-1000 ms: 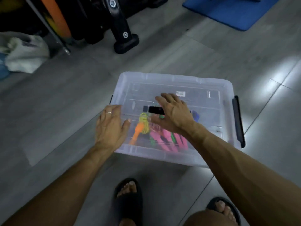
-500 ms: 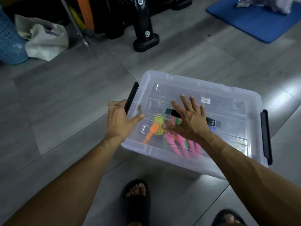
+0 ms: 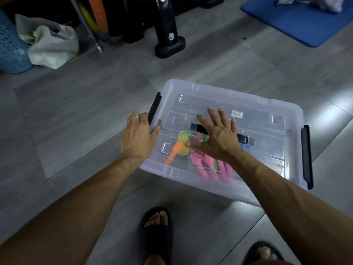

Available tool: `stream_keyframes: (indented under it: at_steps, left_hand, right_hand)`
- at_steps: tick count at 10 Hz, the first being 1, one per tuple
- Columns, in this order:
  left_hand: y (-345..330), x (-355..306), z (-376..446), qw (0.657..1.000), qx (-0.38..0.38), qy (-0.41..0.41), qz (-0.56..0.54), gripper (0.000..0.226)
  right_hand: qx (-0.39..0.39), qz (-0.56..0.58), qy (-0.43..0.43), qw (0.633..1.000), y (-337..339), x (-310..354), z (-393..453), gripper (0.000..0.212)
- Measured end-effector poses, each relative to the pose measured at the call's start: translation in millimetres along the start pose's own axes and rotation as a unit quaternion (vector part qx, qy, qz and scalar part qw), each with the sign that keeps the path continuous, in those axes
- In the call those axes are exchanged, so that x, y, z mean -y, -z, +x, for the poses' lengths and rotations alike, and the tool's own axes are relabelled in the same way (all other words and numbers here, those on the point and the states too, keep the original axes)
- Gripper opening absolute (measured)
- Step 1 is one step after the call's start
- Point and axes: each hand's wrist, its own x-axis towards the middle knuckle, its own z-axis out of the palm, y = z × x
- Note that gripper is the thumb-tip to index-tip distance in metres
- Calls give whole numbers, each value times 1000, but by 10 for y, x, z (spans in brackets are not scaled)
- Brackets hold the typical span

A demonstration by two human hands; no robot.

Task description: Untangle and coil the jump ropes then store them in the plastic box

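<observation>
A clear plastic box stands on the grey floor with its lid on. Through the lid I see jump ropes: an orange handle, pink handles, a yellow-green coil and a black handle. My left hand grips the box's left edge beside the black left latch, fingers curled over the side and thumb on the lid. My right hand lies flat on the lid's middle with fingers spread. A black right latch sits on the opposite side.
At the far left are a blue basket and a white bag. A black equipment foot stands behind the box, and a blue mat lies far right. My sandaled feet are just in front of the box.
My left hand slid from the lid's near-left corner to the box's left edge by the latch. My right hand stayed flat on the lid.
</observation>
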Motion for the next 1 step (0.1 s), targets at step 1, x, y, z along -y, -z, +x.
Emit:
stream_keyframes:
  at_steps: [1]
  left_hand:
    - [258, 121, 127, 994, 86, -66, 34, 58]
  right_hand:
    - [31, 27, 22, 999, 200, -15, -39, 92]
